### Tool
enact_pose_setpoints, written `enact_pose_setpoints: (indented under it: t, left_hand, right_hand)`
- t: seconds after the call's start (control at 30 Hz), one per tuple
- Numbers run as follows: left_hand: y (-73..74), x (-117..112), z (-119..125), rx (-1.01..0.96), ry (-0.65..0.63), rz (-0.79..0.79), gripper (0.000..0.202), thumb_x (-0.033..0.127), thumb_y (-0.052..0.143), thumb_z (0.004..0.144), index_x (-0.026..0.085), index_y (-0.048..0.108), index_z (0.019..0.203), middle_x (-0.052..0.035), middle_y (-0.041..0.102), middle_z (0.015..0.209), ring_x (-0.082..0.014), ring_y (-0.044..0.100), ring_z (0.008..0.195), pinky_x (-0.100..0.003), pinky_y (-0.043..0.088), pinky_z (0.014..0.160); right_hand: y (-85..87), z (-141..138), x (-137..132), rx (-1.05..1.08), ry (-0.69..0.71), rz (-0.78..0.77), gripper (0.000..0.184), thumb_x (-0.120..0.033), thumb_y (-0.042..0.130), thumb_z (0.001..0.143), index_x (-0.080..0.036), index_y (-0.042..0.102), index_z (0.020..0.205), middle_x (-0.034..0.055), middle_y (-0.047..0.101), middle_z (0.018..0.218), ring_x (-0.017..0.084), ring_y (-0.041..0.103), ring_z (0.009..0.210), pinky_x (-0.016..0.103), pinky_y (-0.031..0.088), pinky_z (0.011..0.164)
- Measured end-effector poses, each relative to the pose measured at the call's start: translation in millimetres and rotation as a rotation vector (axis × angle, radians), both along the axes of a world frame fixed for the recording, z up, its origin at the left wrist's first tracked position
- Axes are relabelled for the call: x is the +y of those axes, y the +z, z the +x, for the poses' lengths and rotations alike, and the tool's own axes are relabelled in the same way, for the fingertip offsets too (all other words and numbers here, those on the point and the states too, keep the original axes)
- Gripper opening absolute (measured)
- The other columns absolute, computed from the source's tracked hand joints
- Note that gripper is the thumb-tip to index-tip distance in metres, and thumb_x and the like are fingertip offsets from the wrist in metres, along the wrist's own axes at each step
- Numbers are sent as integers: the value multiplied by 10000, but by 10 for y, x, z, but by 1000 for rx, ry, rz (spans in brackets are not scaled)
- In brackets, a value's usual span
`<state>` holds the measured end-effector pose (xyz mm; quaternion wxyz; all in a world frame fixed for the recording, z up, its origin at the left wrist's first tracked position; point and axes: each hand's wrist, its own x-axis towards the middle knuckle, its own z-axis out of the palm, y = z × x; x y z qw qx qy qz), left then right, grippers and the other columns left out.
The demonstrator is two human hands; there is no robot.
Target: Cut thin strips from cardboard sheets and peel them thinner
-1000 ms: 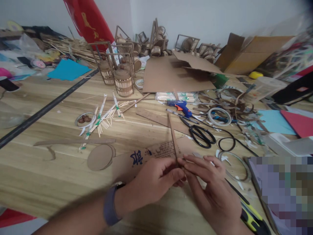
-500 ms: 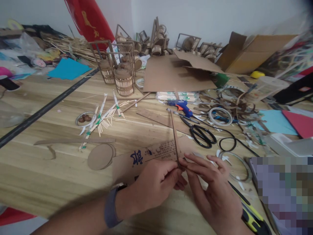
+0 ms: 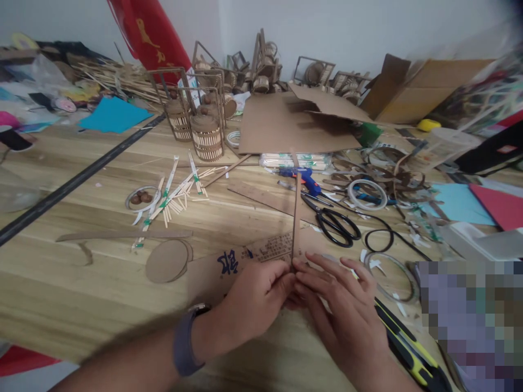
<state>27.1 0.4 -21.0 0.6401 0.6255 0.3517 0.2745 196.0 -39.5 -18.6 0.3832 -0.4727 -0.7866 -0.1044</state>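
Note:
A narrow brown cardboard strip (image 3: 297, 218) rises away from my two hands, its near end hidden among the fingers. My left hand (image 3: 261, 296), with a watch at the wrist, pinches that end between thumb and curled fingers. Against the strip's right side, my right hand (image 3: 343, 305) presses its thumb and index finger, the other fingers stretched out. Beneath both hands lies a printed cardboard sheet (image 3: 261, 253) with blue lettering. A yellow and black utility knife (image 3: 412, 348) lies beside my right wrist. Black-handled scissors (image 3: 337, 226) and a blue glue gun (image 3: 306, 179) are beyond the hands.
Round cardboard discs (image 3: 167, 261) and cut sticks (image 3: 175, 201) lie to the left, near a tape ring (image 3: 143, 198) holding brown beads. Small stick-covered buckets (image 3: 207, 136) in frames stand behind. Tape rolls (image 3: 368, 194) and paper strips clutter the right.
The cardboard strip has turned, its far end shifting right and its broad face now showing more. Both hands have moved slightly left, and the right fingers have closed in against the left.

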Motion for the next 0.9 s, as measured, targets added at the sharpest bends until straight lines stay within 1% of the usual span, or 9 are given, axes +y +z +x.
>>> enact_pose_setpoints:
  t: [0.1, 0.2, 0.37, 0.43, 0.53, 0.6, 0.7, 0.8, 0.9]
  left_hand:
    - [19, -25, -2, -1, -25, 11, 344, 441, 462, 1002, 173, 610, 844, -68, 712, 788, -185, 698, 711, -248, 535, 650]
    - [42, -22, -16, 22, -51, 75, 331, 382, 446, 1010, 165, 632, 843, -87, 744, 807, -192, 722, 735, -255, 544, 681]
    - [59, 24, -42, 43, -83, 158, 330, 328, 447, 1007, 152, 665, 835, -89, 753, 818, -191, 716, 765, -256, 525, 711]
    - [53, 43, -40, 17, -81, 124, 321, 351, 466, 1007, 155, 663, 845, -71, 736, 815, -181, 696, 764, -241, 509, 690]
    - [25, 60, -25, -41, -51, 21, 302, 398, 499, 989, 160, 643, 870, -48, 697, 799, -171, 662, 729, -228, 499, 641]
    - [5, 62, -16, -22, -22, 8, 299, 405, 497, 979, 163, 628, 861, -43, 675, 778, -172, 643, 706, -233, 499, 624]
    - [-1, 48, -14, 54, 8, 57, 307, 390, 475, 983, 170, 608, 816, -39, 660, 739, -173, 637, 683, -231, 488, 605]
    - [25, 28, -24, 56, -10, 90, 318, 378, 464, 998, 176, 595, 791, -38, 684, 730, -164, 661, 672, -214, 473, 594]
    - [56, 21, -47, 81, -46, 165, 314, 345, 462, 1008, 171, 622, 802, -43, 719, 752, -160, 686, 701, -209, 467, 628]
  right_hand:
    - [9, 33, 0, -1, 29, -15, 197, -115, 534, 971, -284, 627, 1015, -18, 835, 935, 220, 773, 933, 420, 379, 964]
    - [19, 61, -4, 22, 13, -43, 158, -147, 522, 993, -268, 617, 1029, -3, 832, 921, 216, 781, 886, 419, 402, 936]
    - [23, 70, -10, 103, 4, -44, 118, -170, 531, 1005, -250, 618, 1018, 22, 830, 907, 230, 780, 916, 421, 428, 927]
    - [27, 59, -9, 86, 8, -22, 131, -152, 535, 1001, -249, 618, 1026, 22, 831, 920, 221, 781, 899, 414, 431, 916]
    - [27, 34, -5, 23, 30, -11, 134, -143, 534, 1004, -244, 619, 1026, 25, 833, 928, 211, 780, 901, 404, 420, 924]
    - [19, 19, -1, 9, 33, -17, 118, -159, 544, 1008, -241, 626, 1031, 34, 833, 937, 227, 776, 935, 415, 403, 943]
    - [3, 9, 2, 22, 22, -18, 113, -165, 570, 997, -252, 634, 1031, 26, 833, 961, 248, 768, 973, 430, 386, 956]
    - [-3, 14, 0, 22, 25, -25, 116, -163, 548, 1006, -251, 622, 1011, 10, 832, 914, 237, 774, 942, 425, 389, 951]
    - [-2, 30, -4, 37, 5, -52, 116, -182, 513, 1026, -243, 610, 1009, 12, 827, 897, 221, 779, 907, 412, 401, 943]
